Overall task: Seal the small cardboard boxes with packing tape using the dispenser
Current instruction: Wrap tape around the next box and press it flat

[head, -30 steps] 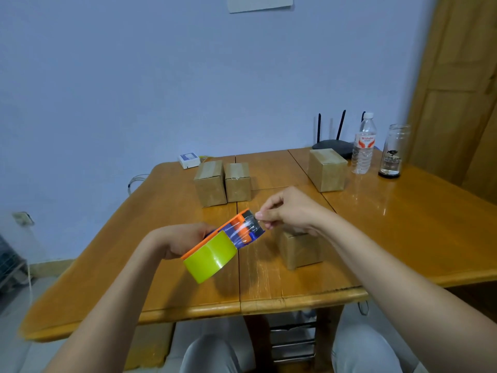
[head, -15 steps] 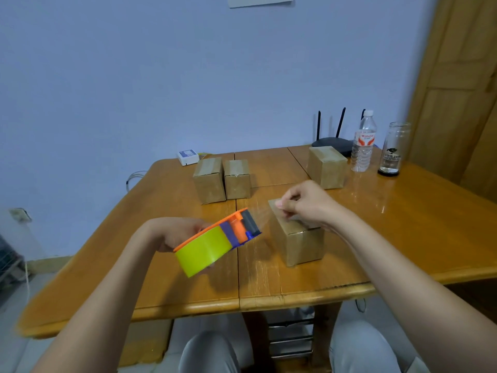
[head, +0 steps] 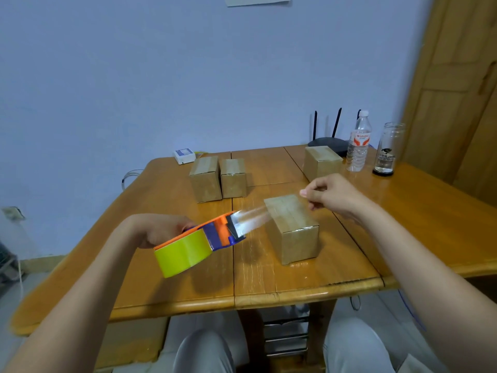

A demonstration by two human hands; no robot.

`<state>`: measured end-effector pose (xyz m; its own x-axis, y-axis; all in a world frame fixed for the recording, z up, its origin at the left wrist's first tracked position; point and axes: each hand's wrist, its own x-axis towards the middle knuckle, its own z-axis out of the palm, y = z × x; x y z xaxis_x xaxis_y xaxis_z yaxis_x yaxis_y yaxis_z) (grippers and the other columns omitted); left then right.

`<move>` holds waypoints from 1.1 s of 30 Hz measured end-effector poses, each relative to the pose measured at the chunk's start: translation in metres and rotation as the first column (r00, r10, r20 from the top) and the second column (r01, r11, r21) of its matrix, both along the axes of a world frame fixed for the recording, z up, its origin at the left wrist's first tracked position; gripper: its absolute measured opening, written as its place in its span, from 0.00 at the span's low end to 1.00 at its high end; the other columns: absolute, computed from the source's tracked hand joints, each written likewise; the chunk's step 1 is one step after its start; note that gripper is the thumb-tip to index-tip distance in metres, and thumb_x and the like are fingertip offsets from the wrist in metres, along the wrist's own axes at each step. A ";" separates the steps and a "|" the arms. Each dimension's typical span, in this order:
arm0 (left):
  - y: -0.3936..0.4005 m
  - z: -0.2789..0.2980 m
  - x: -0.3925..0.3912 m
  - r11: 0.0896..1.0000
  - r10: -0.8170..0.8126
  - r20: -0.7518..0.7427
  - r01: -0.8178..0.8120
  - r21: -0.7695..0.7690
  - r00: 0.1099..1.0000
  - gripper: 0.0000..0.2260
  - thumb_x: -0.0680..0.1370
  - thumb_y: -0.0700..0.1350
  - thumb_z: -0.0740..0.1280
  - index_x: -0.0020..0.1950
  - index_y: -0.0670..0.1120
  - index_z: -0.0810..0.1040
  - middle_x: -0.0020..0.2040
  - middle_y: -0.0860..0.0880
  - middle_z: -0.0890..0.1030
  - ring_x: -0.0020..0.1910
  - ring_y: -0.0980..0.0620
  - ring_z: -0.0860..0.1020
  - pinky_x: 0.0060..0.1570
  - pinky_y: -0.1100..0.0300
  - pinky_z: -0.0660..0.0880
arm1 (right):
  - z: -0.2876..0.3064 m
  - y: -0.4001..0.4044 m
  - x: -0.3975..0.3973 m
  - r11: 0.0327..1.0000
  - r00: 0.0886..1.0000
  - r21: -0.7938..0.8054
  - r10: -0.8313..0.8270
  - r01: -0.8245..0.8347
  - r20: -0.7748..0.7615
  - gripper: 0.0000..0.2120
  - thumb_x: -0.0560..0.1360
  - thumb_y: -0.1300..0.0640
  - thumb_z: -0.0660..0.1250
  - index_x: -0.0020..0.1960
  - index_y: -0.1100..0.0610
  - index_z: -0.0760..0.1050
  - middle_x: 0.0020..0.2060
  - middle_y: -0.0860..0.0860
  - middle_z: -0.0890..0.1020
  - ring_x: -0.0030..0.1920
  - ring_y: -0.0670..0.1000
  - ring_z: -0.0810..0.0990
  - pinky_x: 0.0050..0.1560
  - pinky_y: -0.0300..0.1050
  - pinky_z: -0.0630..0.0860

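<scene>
Left hand (head: 158,230) gripping dispenser (head: 199,244), right hand (head: 332,195) pinching tape (head: 252,218) stretched above box (head: 291,227) on table (head: 403,224): thin, sticky, likely floppy, best held taut by corners.

home room | wooden drop-leaf table (head: 172,278) | router (head: 326,142) | wooden door (head: 457,90) | water bottle (head: 359,142)

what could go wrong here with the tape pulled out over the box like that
The clear strip of packing tape hangs in the air between the orange and blue dispenser with the yellow-green roll, held by the left hand, and the right hand pinching its end; it may twist, fold or stick to itself. Nothing holds the nearest small brown cardboard box, so it might slide or tip when the tape is pressed down, or the strip could land off the seam.
</scene>
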<state>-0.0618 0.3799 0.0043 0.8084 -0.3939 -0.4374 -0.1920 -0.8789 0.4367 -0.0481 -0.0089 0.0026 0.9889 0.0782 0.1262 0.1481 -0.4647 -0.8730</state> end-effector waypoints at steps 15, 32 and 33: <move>-0.043 0.018 -0.010 0.965 0.083 0.247 -0.140 0.221 0.965 0.05 0.76 0.43 0.72 0.50 0.50 0.80 0.44 0.51 0.84 0.42 0.54 0.82 0.43 0.61 0.79 | 0.011 -0.035 -0.014 0.908 0.856 0.411 0.271 -0.076 -0.441 0.15 0.71 0.68 0.70 0.57 0.68 0.81 0.52 0.66 0.84 0.48 0.57 0.87 0.45 0.45 0.85; -0.061 0.016 -0.006 0.966 0.045 0.309 -0.120 0.229 0.950 0.11 0.78 0.35 0.65 0.53 0.51 0.78 0.42 0.51 0.84 0.42 0.53 0.84 0.49 0.58 0.82 | 0.017 -0.058 -0.027 0.928 0.840 0.312 0.330 -0.204 -0.432 0.16 0.74 0.73 0.67 0.61 0.66 0.80 0.56 0.63 0.84 0.58 0.57 0.84 0.51 0.41 0.83; -0.061 0.016 -0.007 0.966 0.043 0.315 -0.120 0.230 0.948 0.11 0.78 0.35 0.65 0.53 0.51 0.78 0.42 0.51 0.84 0.42 0.53 0.84 0.47 0.59 0.82 | 0.018 -0.059 -0.028 0.928 0.836 0.295 0.341 -0.227 -0.431 0.17 0.75 0.72 0.67 0.62 0.65 0.80 0.57 0.61 0.84 0.59 0.56 0.84 0.53 0.41 0.82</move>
